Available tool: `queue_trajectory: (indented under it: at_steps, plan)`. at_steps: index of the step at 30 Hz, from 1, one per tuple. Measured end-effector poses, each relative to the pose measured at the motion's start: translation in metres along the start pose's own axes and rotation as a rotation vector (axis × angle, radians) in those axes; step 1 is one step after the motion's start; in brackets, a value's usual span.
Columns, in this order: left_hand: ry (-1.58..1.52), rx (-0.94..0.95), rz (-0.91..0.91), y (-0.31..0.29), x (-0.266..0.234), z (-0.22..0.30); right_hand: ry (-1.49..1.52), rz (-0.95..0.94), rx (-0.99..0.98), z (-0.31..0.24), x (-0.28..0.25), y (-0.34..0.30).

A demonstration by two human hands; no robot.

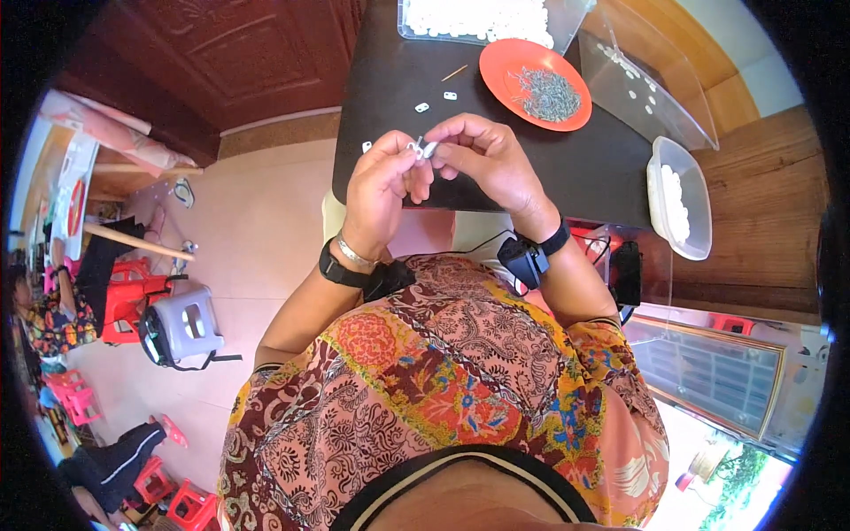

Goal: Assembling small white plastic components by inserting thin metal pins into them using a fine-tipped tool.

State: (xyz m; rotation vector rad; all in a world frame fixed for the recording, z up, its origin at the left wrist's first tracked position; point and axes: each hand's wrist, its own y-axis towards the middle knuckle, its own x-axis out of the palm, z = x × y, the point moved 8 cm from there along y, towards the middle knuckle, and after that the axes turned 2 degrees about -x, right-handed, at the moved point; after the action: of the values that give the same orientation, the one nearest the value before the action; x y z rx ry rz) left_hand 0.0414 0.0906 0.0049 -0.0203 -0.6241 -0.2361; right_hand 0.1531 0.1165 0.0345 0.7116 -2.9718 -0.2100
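Over the near edge of the dark table, my two hands meet fingertip to fingertip. Between the thumb and fingers of my left hand is a small white plastic piece that looks to have a hole. My right hand pinches at the same spot, on another whitish bit with something small and dark beside it; its kind is too small to tell. Beyond my fingers lie loose white two-holed pieces. An orange-red plate holds a pile of small grey metal parts, perhaps screws.
A clear bin full of white pieces stands at the far edge. To the right are a clear plastic tray and a white tub of round white parts. A thin stick lies on the table. Other people sit at left.
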Motion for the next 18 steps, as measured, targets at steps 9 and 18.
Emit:
queue_trajectory:
  at_steps: [9, 18]
  plan:
    - [0.040, -0.029, -0.089, 0.0017, 0.0047, -0.0099, -0.138, -0.032, 0.053, 0.0085, -0.0041, -0.0058]
    - [0.129, -0.033, -0.014, -0.0033, 0.0018, -0.0072, -0.213, 0.002, 0.007, 0.0077, -0.0030, -0.0047]
